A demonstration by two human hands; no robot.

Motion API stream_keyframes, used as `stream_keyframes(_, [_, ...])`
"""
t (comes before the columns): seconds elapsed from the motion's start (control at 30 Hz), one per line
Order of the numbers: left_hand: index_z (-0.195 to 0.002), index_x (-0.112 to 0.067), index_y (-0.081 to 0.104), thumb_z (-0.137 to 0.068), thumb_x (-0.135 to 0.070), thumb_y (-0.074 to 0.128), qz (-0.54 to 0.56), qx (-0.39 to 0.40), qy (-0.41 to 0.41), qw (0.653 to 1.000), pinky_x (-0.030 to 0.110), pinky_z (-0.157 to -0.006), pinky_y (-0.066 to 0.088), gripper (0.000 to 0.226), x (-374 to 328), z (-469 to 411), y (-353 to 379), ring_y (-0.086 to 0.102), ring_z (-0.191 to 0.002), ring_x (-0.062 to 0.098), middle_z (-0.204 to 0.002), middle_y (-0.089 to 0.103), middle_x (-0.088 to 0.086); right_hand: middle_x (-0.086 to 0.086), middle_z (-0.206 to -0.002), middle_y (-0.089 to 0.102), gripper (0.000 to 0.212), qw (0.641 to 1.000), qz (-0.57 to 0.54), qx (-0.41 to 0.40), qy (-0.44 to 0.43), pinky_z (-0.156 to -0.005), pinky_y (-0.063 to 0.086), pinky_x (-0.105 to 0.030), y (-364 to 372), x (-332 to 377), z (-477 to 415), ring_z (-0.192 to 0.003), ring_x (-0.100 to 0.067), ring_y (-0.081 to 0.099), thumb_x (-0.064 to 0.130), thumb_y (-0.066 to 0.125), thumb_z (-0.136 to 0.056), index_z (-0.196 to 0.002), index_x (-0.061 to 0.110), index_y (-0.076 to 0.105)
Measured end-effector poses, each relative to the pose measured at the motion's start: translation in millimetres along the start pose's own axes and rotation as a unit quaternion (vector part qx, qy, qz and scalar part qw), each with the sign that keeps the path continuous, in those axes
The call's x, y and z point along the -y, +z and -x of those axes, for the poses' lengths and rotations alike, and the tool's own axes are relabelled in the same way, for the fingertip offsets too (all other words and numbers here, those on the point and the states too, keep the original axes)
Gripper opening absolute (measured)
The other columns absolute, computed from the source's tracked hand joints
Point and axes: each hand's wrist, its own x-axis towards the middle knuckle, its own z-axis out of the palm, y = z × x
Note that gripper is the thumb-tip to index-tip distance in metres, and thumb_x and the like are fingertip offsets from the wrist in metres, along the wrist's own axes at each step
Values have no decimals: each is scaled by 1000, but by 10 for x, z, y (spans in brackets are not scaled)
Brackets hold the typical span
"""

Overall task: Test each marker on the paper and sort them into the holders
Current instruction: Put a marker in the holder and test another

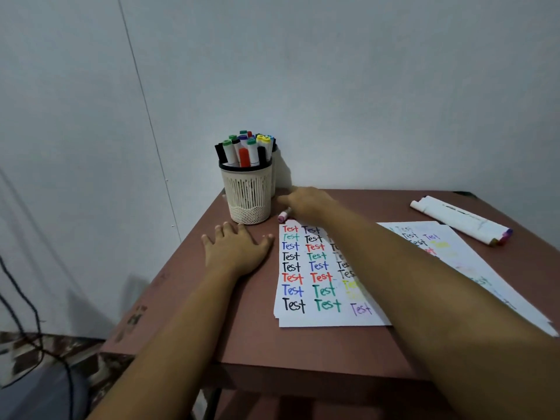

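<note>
- One pink-capped marker (284,215) is the thing in play rn. It's found just past the top edge of the test paper (306,316), at about 11 o'clock from the sheet's middle and right beside the foot of the mesh holder (248,195).
- Only the cap end can be seen; the rest is tucked under the right hand (306,204). Whether it's pinched or just touched can't be told, since the fingers are hidden behind the back of the hand.
- Handling-wise it's judged light, stiff and smooth plastic, so it'll probably roll if nudged. It's best taken mid-barrel, with the cap end left free for pulling.
- The left hand (235,250) is laid flat on the table (242,328) at 9 o'clock from the paper, fingers spread, nothing held.
- The holder is already packed with capped markers (242,153), so a gap would have to be picked carefully.
- A second sheet (472,253) and a bundle of white markers (460,221) are seen off at 2 o'clock.
</note>
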Motion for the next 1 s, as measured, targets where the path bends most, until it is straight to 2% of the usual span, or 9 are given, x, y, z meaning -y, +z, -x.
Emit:
stream_keyframes(0.2, [-136, -12, 40, -85, -71, 22, 7, -13, 5, 1000, 55, -111, 17, 80, -7, 6, -12, 26, -137, 29, -146, 33, 14, -15, -105, 61, 27, 999, 3, -41, -26, -66, 38, -32, -9, -208, 300, -94, -31, 59, 26, 46, -99, -117, 6, 50])
stream_keyframes(0.3, [-128, -12, 49, -87, -67, 24, 18, -21, 0, 1000, 54, -109, 21, 73, -2, 18, -34, 33, -132, 30, -140, 41, 14, -18, -97, 61, 29, 987, -56, -148, -10, -61, 40, -33, -6, -281, 446, -81, -34, 60, 23, 49, -98, -115, 0, 51])
stream_keyframes(0.4, [-119, -11, 54, -92, -52, 34, 77, -86, -20, 993, 50, -101, 36, 53, -21, 52, -94, 47, -118, 32, -126, 53, 15, -18, -85, 62, 20, 938, -194, -286, 32, -56, 42, -35, -109, -248, 609, -68, -35, 60, 18, 51, -98, -98, -2, 54])
stream_keyframes(0.5, [-119, -6, 56, -93, -32, 45, 163, -191, 34, 967, 45, -90, 45, 38, -88, 101, -142, 51, -109, 33, -121, 55, 17, -11, -86, 65, 16, 832, -398, -364, 126, -64, 49, -31, -291, -164, 865, -68, -21, 64, 18, 53, -96, -91, 3, 53])
stream_keyframes(0.57, [-121, -5, 57, -94, -25, 49, 216, -221, 121, 943, 39, -90, 43, 35, -184, 172, -171, 51, -110, 30, -121, 56, 15, -10, -85, 64, 9, 729, -537, -387, 173, -63, 54, -23, -360, -124, 1037, -66, -14, 67, 12, 55, -95, -88, 8, 51])
stream_keyframes(0.67, [-130, -11, 51, -95, -27, 49, 245, -187, 255, 916, 24, -94, 37, 39, -346, 306, -225, 49, -114, 18, -125, 53, 4, -13, -82, 61, 12, 543, -720, -385, 196, -58, 55, -22, -417, -53, 1257, -59, -10, 68, 5, 51, -96, -85, 9, 49])
stream_keyframes(0.73, [-136, -13, 45, -93, -29, 53, 255, -155, 316, 900, 16, -91, 34, 46, -438, 385, -229, 50, -110, 13, -122, 54, 1, -13, -81, 60, 11, 460, -782, -368, 203, -59, 57, -23, -406, -1, 1395, -57, -10, 67, 4, 48, -97, -86, 7, 50])
stream_keyframes(0.9, [-133, -14, 45, -92, -28, 55, 250, -129, 332, 900, 23, -85, 37, 45, -606, 462, -205, 51, -100, 12, -112, 54, -4, -9, -61, 60, 17, 314, -859, -336, 224, -56, 57, -25, -276, 83, 1616, -53, -15, 65, 4, 52, -95, -78, 5, 50])
stream_keyframes(1.0, [-121, -6, 54, -93, -25, 53, 236, -148, 349, 895, 24, -76, 36, 33, -663, 473, -187, 56, -93, 23, -104, 61, 8, -3, -55, 59, 15, 307, -877, -297, 222, -54, 56, -24, -263, 131, 1626, -51, -15, 63, 7, 52, -95, -80, 6, 54])
